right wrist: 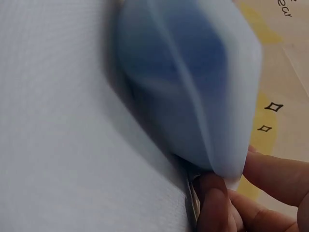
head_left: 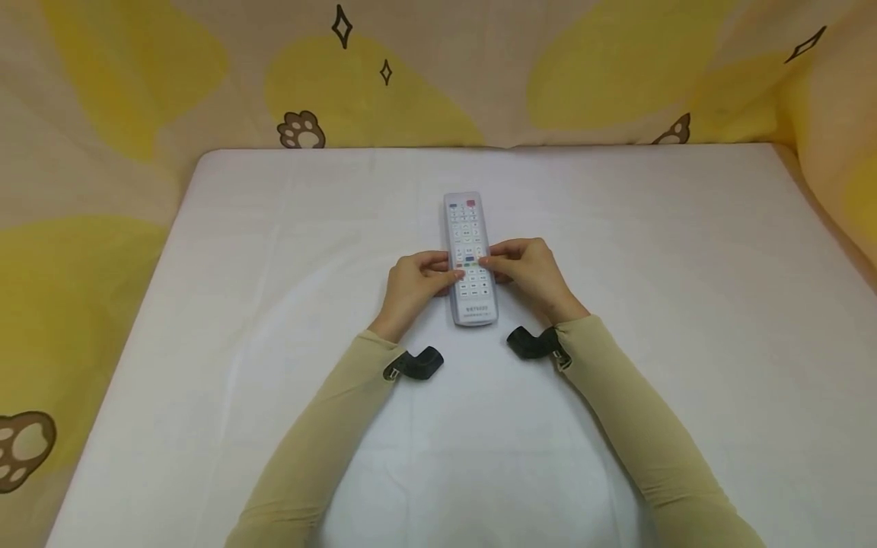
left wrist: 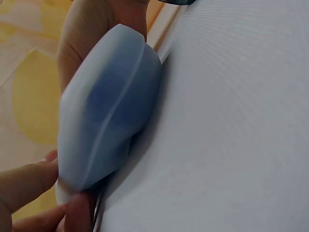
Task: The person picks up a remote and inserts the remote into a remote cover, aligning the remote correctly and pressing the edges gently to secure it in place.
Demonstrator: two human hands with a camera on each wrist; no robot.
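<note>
Beige sleeves reach over white table. Item: white remote control, lengthwise at table centre. Left hand and right hand pinch its sides, fingers curled. Patterned yellow cloth behind.

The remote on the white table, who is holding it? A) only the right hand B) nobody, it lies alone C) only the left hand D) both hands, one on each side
D: in the head view the left hand and the right hand pinch the remote from either side at its middle, on the white table.
</note>
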